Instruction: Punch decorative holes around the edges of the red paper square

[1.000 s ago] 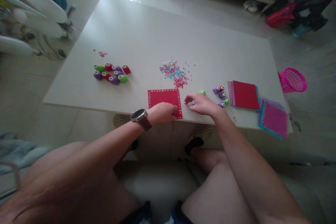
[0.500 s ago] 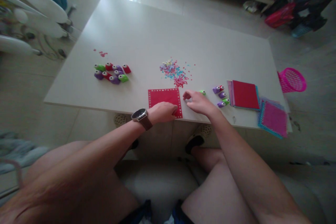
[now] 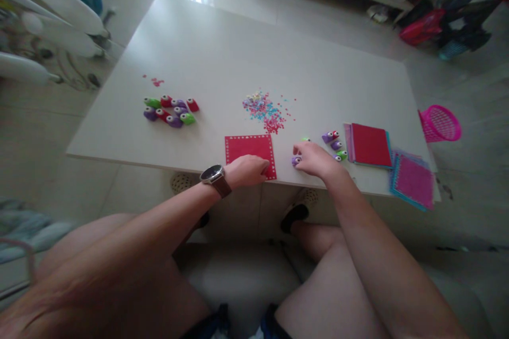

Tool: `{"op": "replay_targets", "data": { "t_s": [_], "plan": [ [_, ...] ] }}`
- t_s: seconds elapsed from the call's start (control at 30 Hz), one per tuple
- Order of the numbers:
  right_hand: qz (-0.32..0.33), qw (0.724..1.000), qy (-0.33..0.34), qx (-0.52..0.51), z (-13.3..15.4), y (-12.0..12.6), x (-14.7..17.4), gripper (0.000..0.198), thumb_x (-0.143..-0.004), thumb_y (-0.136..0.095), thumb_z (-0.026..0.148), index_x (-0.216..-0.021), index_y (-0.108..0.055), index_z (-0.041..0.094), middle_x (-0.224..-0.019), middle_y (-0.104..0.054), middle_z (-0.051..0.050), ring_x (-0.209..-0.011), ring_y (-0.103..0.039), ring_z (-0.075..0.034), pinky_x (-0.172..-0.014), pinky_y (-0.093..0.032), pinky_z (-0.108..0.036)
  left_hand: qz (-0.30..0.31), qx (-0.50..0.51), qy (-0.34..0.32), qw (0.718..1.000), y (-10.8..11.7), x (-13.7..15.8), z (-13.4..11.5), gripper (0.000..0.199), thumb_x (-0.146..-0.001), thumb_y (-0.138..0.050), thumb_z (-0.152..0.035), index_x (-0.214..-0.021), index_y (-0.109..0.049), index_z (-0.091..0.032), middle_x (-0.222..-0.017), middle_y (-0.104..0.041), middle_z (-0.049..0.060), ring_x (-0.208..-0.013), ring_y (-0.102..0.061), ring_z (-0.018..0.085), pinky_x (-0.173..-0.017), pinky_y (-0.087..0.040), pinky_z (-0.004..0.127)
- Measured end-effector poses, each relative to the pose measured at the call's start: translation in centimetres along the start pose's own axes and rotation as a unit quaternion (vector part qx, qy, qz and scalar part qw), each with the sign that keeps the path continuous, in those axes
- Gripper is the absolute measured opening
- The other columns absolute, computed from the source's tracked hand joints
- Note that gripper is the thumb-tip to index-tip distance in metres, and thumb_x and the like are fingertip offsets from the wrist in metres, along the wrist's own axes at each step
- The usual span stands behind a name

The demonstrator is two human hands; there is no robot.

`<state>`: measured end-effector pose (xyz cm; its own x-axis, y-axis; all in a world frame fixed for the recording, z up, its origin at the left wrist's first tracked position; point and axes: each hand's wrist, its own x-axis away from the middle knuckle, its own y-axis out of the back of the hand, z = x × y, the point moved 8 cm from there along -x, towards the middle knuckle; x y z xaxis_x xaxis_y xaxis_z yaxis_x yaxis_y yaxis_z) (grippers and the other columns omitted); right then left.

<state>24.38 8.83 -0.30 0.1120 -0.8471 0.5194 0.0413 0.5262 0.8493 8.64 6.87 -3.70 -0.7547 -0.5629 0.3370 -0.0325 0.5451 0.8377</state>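
Observation:
A red paper square with small heart-shaped holes along its edges lies at the front edge of the table. My left hand, with a watch on its wrist, presses on the sheet's lower right part, fingers together. To the right of the sheet, my right hand has its thumb and fingers curled around a small purple craft punch. A green punch peeks out just behind that hand. Several purple, red and green punches stand close to its right.
Loose paper confetti lies behind the sheet. Another group of punches sits on the left, with a few pink bits behind. On the right are stacked red sheets and punched pink and blue sheets. A pink basket stands beyond the table.
My right hand has moved right, away from the red sheet, and a purple punch now shows between its fingers. My left hand and the sheet have stayed in place.

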Motion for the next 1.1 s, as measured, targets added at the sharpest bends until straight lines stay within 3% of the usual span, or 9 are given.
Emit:
{"op": "replay_targets", "data": {
  "t_s": [0.1, 0.2, 0.37, 0.5, 0.6, 0.73, 0.83, 0.97, 1.1],
  "plan": [
    [0.009, 1.0, -0.009, 0.008, 0.0, -0.6, 0.0, 0.023, -0.091, -0.061, 0.005, -0.107, -0.073, 0.016, -0.11, -0.076, -0.014, -0.102, -0.069, -0.026, -0.08, -0.045, -0.031, 0.0, 0.027, 0.009, 1.0, 0.4, 0.1, 0.0, 0.018, -0.091, -0.056, -0.023, -0.091, -0.074, -0.02, -0.098, -0.081, 0.011, -0.085, -0.074, 0.023, -0.069, -0.045, 0.032],
    [-0.044, 0.998, 0.04, -0.038, 1.6, 0.1, -0.3, 0.02, -0.088, -0.063, 0.007, -0.103, -0.07, 0.018, -0.106, -0.075, -0.011, -0.095, -0.067, -0.023, -0.077, -0.043, -0.03, -0.039, 0.113, 0.056, 0.991, 1.8, 0.1, 0.9, 0.019, -0.097, -0.054, -0.026, -0.088, -0.07, -0.02, -0.091, -0.078, 0.009, -0.077, -0.069, 0.021, -0.065, -0.042, 0.032],
    [-0.168, 0.955, 0.175, -0.169, 5.9, 2.2, 0.3, 0.027, -0.083, -0.066, 0.006, -0.105, -0.062, 0.019, -0.108, -0.069, -0.007, -0.097, -0.064, -0.022, -0.085, -0.047, -0.029, -0.14, 0.376, 0.141, 0.905, 3.9, -0.4, 2.8, 0.025, -0.098, -0.069, -0.042, -0.099, -0.061, -0.019, -0.084, -0.072, 0.003, -0.071, -0.064, 0.015, -0.064, -0.045, 0.028],
    [-0.221, 0.928, 0.22, -0.203, 7.4, 2.8, 1.0, 0.022, -0.087, -0.064, 0.007, -0.103, -0.059, 0.021, -0.107, -0.065, -0.007, -0.099, -0.063, -0.022, -0.086, -0.049, -0.031, -0.155, 0.46, 0.13, 0.865, 4.5, -0.9, 3.7, 0.025, -0.087, -0.082, -0.031, -0.091, -0.06, -0.019, -0.081, -0.068, 0.0, -0.069, -0.062, 0.012, -0.064, -0.046, 0.025],
    [-0.235, 0.915, 0.239, -0.223, 7.4, 3.0, 1.3, 0.025, -0.092, -0.065, 0.011, -0.114, -0.059, 0.021, -0.119, -0.062, -0.01, -0.107, -0.063, -0.023, -0.088, -0.053, -0.032, -0.165, 0.412, 0.161, 0.881, 5.6, -0.1, 6.2, 0.02, -0.086, -0.08, -0.026, -0.097, -0.066, -0.017, -0.086, -0.073, 0.004, -0.074, -0.065, 0.014, -0.067, -0.05, 0.027],
    [-0.231, 0.923, 0.224, -0.212, 6.8, 2.8, 1.2, 0.032, -0.091, -0.064, 0.008, -0.119, -0.059, 0.022, -0.124, -0.061, -0.01, -0.111, -0.062, -0.023, -0.092, -0.054, -0.033, -0.215, 0.154, 0.236, 0.935, 9.1, 2.9, 10.6, 0.025, -0.082, -0.077, -0.022, -0.107, -0.076, -0.016, -0.109, -0.078, 0.011, -0.099, -0.071, 0.024, -0.09, -0.056, 0.035],
    [-0.222, 0.928, 0.226, -0.197, 7.0, 2.4, 1.2, 0.027, -0.091, -0.062, 0.005, -0.114, -0.061, 0.021, -0.12, -0.063, -0.009, -0.112, -0.062, -0.024, -0.101, -0.052, -0.036, -0.193, 0.03, 0.296, 0.935, 10.1, 4.9, 12.8, 0.03, -0.085, -0.07, -0.023, -0.114, -0.078, -0.02, -0.12, -0.077, 0.012, -0.114, -0.069, 0.028, -0.101, -0.053, 0.038],
    [-0.201, 0.931, 0.242, -0.184, 7.9, 1.7, 1.4, 0.022, -0.094, -0.062, 0.007, -0.111, -0.061, 0.021, -0.118, -0.063, -0.009, -0.113, -0.061, -0.024, -0.106, -0.049, -0.037, -0.162, -0.022, 0.348, 0.923, 9.8, 6.1, 13.5, 0.041, -0.092, -0.059, -0.025, -0.13, -0.075, -0.021, -0.126, -0.076, 0.013, -0.119, -0.067, 0.035, -0.101, -0.053, 0.045],
    [-0.173, 0.94, 0.244, -0.165, 8.7, 1.2, 1.5, 0.021, -0.093, -0.062, 0.005, -0.108, -0.062, 0.019, -0.116, -0.062, -0.009, -0.109, -0.061, -0.023, -0.101, -0.049, -0.034, -0.188, -0.065, 0.314, 0.928, 10.2, 5.7, 12.1, 0.042, -0.095, -0.048, -0.017, -0.127, -0.075, -0.017, -0.14, -0.067, 0.018, -0.127, -0.063, 0.036, -0.1, -0.055, 0.048]
  ]
}}
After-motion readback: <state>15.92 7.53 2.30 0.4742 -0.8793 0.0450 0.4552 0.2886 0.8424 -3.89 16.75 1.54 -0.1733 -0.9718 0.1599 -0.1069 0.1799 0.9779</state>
